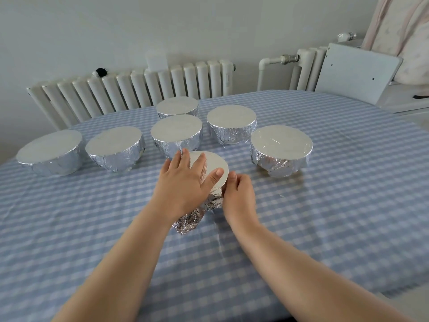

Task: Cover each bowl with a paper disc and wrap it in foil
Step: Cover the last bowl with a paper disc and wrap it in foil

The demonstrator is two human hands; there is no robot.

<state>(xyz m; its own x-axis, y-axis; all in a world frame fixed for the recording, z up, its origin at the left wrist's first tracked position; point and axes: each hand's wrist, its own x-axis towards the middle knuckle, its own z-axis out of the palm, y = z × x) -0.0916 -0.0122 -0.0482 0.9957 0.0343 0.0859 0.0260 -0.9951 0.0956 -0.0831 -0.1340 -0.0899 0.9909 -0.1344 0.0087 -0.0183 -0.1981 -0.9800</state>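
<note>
The cloth (325, 182) on the counter has light blue and white checks. The six wrapped bowls (281, 151) are shiny silver foil on the sides, with pale grey-white tops. The disc (214, 165) on the near bowl is white. The foil (189, 220) under it is crinkly silver. The radiator (139, 89) is white, and the wall (116, 31) is pale grey. The chair (355, 73) is white.

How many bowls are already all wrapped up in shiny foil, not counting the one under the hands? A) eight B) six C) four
B: six foil-wrapped bowls sit on the table beyond the hands, while the left hand presses the paper disc on a seventh.
</note>
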